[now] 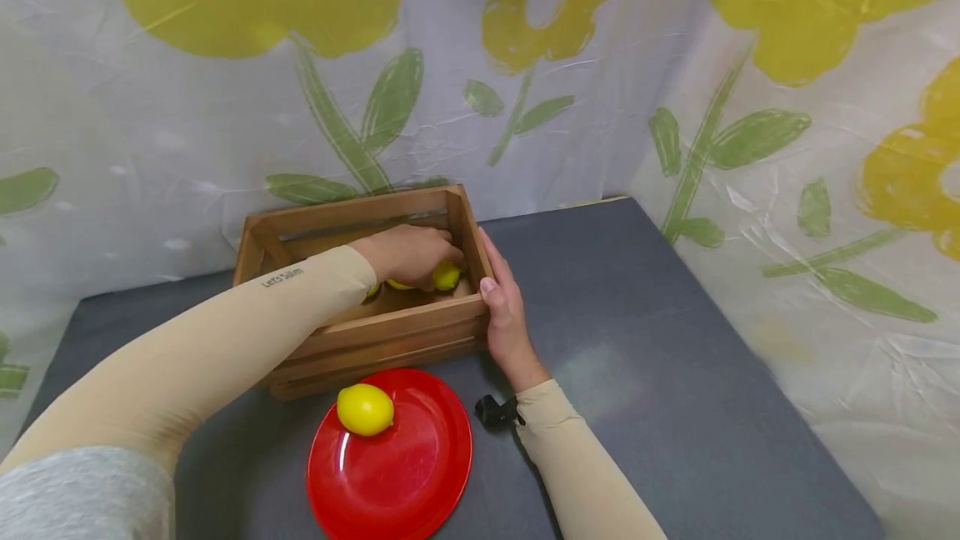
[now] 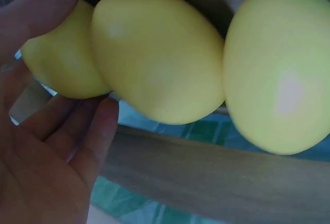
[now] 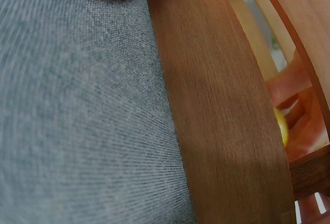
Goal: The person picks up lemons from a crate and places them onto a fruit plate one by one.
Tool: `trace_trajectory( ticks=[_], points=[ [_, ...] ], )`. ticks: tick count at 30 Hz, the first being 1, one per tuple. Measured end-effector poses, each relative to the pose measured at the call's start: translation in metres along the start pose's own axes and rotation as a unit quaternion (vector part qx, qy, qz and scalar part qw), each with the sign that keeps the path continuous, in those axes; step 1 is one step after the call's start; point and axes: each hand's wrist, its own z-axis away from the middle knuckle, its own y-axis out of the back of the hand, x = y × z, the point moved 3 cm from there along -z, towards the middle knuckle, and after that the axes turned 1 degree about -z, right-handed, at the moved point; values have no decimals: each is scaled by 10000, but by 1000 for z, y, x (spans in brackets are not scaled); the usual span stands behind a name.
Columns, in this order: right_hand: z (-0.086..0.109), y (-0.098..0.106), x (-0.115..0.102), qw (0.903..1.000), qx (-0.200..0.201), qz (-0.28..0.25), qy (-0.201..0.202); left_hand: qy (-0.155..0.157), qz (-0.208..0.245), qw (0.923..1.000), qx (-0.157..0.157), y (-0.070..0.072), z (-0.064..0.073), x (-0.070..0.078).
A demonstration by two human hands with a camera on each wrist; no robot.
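A wooden slatted crate (image 1: 390, 344) stands at the back of the dark table. Inside it, at the right end, my left hand (image 1: 416, 252) grips a lemon (image 2: 64, 62), with the thumb on top and fingers curled below. A second lemon (image 2: 160, 59) touches the held one in the left wrist view, and a third lemon (image 2: 281, 74) lies beyond it. My right hand (image 1: 510, 323) holds the crate's right end from outside, its thumb at the top rim near the front corner. Through the slats, the right wrist view shows part of a yellow lemon (image 3: 281, 127).
In front of the crate sits a red plate (image 1: 405, 473), with one lemon (image 1: 365, 409) at its upper left. A black wrist camera (image 1: 495, 412) sits at my right wrist, beside the plate. Flower-printed sheeting (image 1: 600, 132) hangs behind and along the right of the table (image 1: 675, 407).
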Motion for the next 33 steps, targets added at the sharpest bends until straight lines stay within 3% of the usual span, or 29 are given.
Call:
trace_trajectory(
  ticks=[4, 11, 23, 33],
  points=[
    [-1, 1, 1, 10000, 52, 0, 4, 39, -16, 10000, -42, 8, 5, 3],
    [-5, 10, 4, 9999, 104, -109, 30, 129, -46, 9998, 154, 26, 20, 9],
    [-14, 19, 13, 9992, 59, -381, 55, 365, -10, 9976, 590, 51, 54, 20],
    [-19, 26, 14, 9991, 87, -416, 25, 388, -45, 9969, 688, 69, 84, 31]
  ],
)
